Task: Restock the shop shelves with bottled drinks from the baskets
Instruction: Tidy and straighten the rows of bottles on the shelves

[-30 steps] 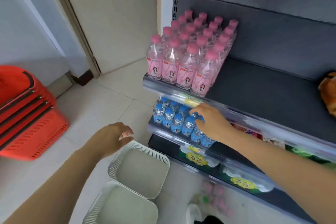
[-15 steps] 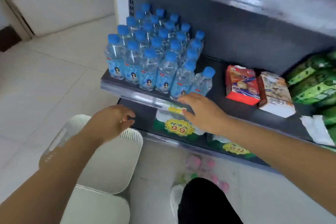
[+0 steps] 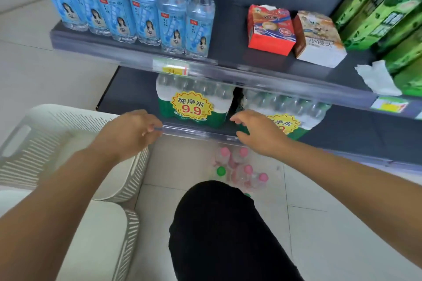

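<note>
The blue-capped bottles (image 3: pixel 146 7) stand upright in close rows at the left end of the upper shelf (image 3: pixel 228 61). Each has a clear body and a pale blue label with a printed figure. A yellow price tag (image 3: pixel 174 70) sits on the shelf's front rail below them.

A cluster of pink-capped bottles (image 3: pixel 242 172) lies on the tiled floor (image 3: pixel 319 189) in front of the shelving. It is blurred, and one green cap (image 3: pixel 220 171) shows among them.

On the lower shelf I see two shrink-wrapped water packs (image 3: pixel 194 105), each with a yellow starburst sticker.

My left hand (image 3: pixel 130 132) hangs palm down at the lower shelf's clear rail (image 3: pixel 196 131). Its fingers are loosely curled and hold nothing. I cannot tell whether the fingertips touch the rail.

My right hand (image 3: pixel 258 132) reaches over the same rail in front of the right pack. Its fingers are relaxed and spread, gripping nothing. The hands are well apart.

Two white slatted baskets (image 3: pixel 127 180) sit on the floor beneath my left forearm. A knee in black (image 3: pixel 228 235) fills the lower centre.

A red carton (image 3: pixel 270 29), a beige carton (image 3: pixel 319 39) and green packs (image 3: pixel 383 18) occupy the upper shelf to the right.
</note>
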Motion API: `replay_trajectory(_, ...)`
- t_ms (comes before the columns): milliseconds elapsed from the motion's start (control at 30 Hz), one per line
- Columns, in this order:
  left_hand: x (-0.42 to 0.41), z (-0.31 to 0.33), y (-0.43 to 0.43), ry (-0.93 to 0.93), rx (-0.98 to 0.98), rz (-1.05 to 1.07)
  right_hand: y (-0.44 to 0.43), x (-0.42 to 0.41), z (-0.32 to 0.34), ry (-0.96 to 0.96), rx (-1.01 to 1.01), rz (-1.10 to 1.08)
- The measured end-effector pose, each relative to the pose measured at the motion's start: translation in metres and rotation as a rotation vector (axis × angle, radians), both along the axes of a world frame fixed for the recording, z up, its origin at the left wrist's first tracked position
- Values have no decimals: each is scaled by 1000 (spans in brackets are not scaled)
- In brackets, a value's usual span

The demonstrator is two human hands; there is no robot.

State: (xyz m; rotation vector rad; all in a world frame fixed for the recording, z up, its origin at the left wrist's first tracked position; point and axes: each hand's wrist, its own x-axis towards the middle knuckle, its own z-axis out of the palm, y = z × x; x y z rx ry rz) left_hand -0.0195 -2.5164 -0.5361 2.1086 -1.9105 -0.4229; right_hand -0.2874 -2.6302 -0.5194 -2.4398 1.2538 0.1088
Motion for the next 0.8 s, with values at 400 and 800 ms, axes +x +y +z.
replay_trajectory(400, -74, -57, -63, -87, 246, -248, 13, -76, -108, 25, 197, -165)
replay_trajectory(800, -137, -110, -118, -261, 470, -576, 20, -118, -174, 161, 347, -76)
